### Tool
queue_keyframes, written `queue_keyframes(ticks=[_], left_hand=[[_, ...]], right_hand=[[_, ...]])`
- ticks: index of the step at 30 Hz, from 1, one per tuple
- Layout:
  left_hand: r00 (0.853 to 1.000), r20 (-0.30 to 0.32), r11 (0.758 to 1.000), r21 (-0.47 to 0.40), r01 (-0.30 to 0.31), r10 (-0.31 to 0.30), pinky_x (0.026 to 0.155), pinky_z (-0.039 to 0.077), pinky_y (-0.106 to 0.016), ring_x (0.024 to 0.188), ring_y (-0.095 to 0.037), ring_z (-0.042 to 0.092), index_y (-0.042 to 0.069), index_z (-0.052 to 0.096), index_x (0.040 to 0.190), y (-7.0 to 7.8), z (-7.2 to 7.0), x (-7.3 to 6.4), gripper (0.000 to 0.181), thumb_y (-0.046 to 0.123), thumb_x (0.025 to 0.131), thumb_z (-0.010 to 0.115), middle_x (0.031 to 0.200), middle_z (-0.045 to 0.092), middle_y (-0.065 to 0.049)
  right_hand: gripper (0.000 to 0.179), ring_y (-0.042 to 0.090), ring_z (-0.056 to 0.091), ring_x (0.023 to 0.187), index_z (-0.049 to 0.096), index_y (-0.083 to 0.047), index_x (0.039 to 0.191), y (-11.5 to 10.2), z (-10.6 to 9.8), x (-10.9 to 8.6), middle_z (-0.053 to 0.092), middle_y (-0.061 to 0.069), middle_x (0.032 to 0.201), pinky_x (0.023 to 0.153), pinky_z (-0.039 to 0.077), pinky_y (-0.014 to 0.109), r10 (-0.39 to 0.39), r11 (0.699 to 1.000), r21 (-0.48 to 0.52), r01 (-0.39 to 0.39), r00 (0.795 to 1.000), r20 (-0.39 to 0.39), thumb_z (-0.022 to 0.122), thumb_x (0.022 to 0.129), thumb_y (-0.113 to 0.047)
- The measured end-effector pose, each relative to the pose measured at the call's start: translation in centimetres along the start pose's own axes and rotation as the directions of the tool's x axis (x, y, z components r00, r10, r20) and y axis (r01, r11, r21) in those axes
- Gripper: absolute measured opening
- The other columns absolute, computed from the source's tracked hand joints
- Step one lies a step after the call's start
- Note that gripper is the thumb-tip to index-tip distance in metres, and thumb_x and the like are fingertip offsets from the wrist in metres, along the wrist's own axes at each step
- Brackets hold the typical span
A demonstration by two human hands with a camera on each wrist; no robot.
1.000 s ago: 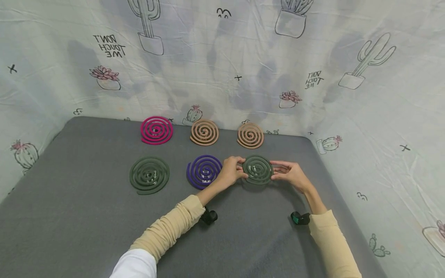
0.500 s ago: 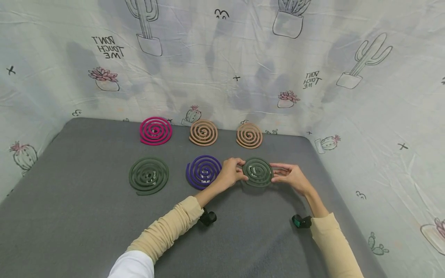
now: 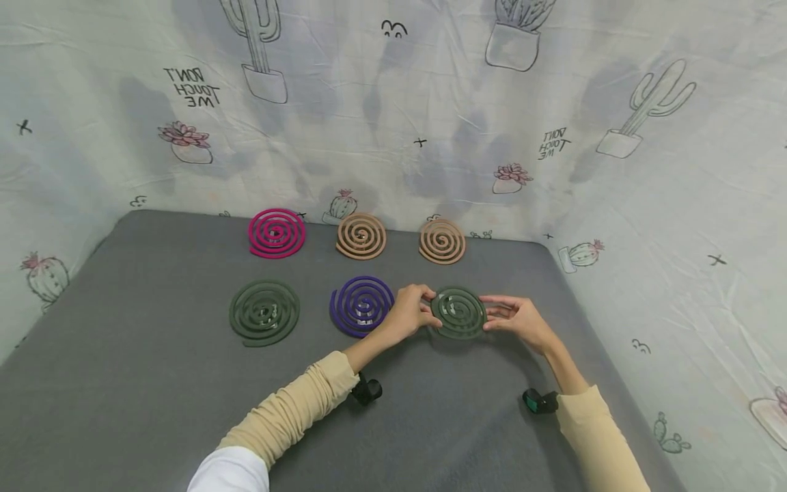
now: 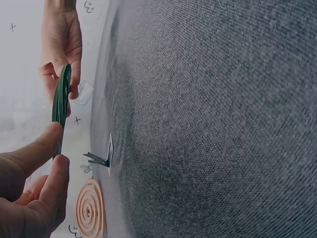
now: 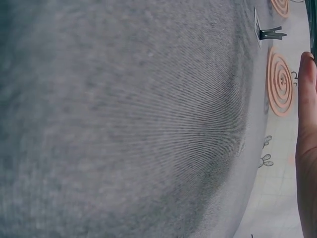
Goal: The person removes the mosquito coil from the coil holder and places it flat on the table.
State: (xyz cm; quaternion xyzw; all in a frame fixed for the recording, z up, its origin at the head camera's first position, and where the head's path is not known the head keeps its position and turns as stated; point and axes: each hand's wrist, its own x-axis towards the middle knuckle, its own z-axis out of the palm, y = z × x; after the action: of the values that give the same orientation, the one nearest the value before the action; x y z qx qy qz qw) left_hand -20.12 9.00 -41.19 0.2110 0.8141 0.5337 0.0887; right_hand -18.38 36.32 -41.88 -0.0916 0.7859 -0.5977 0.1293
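Note:
Both hands hold a dark green mosquito coil [image 3: 458,312] level at the right of the front row. My left hand [image 3: 408,312] pinches its left edge between thumb and fingers; my right hand [image 3: 524,324] grips the opposite edge. Seen edge-on in the left wrist view, the coil [image 4: 60,96] is raised off the grey cloth. Below it a small metal coil stand [image 4: 101,159] with upright prongs stands on the cloth. The right wrist view shows that stand [image 5: 271,33] too, and the right thumb [image 5: 307,74] at the coil's edge.
A purple coil [image 3: 361,305] lies left of my left hand, another green coil [image 3: 264,312] further left. Behind are a pink coil [image 3: 277,234], a tan coil [image 3: 361,236] and a second tan coil [image 3: 443,241]. Patterned curtains [image 3: 393,102] border the grey table [image 3: 154,383].
Both hands have drawn the green coil a little toward me and slightly right. The other coils stay where they were.

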Motion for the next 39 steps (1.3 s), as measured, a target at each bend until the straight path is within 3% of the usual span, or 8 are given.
queue_keyframes(ticks=[11, 23, 32, 39], left_hand=[[0.999, 0.026, 1.0, 0.016, 0.019, -0.019, 0.069, 0.055, -0.022, 0.088, -0.025, 0.068, -0.008, 0.061, 0.115, 0.1, 0.5, -0.1, 0.052, 0.001, 0.069, 0.085, 0.112, 0.062, -0.02], [0.998, 0.045, 0.999, 0.001, 0.033, -0.033, 0.063, 0.054, -0.02, 0.08, -0.021, 0.068, -0.009, 0.06, 0.115, 0.3, 0.8, -0.6, 0.054, -0.001, 0.068, 0.084, 0.109, 0.057, -0.019], [0.996, 0.074, 0.999, 0.021, 0.043, -0.045, 0.062, 0.053, -0.02, 0.078, -0.021, 0.067, -0.008, 0.059, 0.114, 0.4, 1.1, -0.9, 0.052, 0.0, 0.069, 0.084, 0.109, 0.054, -0.018], [0.996, 0.08, 0.998, 0.051, 0.032, -0.036, 0.061, 0.053, -0.019, 0.077, -0.021, 0.067, -0.009, 0.058, 0.114, 0.4, 1.4, -1.2, 0.054, 0.0, 0.068, 0.085, 0.107, 0.055, -0.018]], right_hand=[[0.06, 0.013, 0.066, 0.1, 0.049, 0.013, 0.132, 0.2, -0.1, -0.8, 0.06, 0.027, 0.122, 0.081, 0.056, 0.033, -0.004, 1.0, -0.001, 0.004, 1.0, 0.005, 0.075, 0.079, 0.003], [0.059, 0.014, 0.066, 0.1, 0.049, 0.015, 0.13, 0.9, 0.0, -1.4, 0.064, 0.017, 0.119, 0.081, 0.056, 0.032, -0.026, 1.0, 0.013, 0.026, 1.0, 0.005, 0.075, 0.078, 0.005], [0.06, 0.013, 0.066, 0.101, 0.049, 0.015, 0.131, 0.8, 0.2, -2.0, 0.057, 0.029, 0.125, 0.082, 0.056, 0.033, -0.01, 1.0, 0.007, 0.011, 1.0, -0.002, 0.075, 0.078, 0.004], [0.059, 0.013, 0.066, 0.1, 0.049, 0.015, 0.13, 1.1, 0.2, -2.4, 0.059, 0.027, 0.122, 0.081, 0.057, 0.034, -0.009, 1.0, 0.004, 0.009, 1.0, 0.0, 0.075, 0.078, 0.005]])
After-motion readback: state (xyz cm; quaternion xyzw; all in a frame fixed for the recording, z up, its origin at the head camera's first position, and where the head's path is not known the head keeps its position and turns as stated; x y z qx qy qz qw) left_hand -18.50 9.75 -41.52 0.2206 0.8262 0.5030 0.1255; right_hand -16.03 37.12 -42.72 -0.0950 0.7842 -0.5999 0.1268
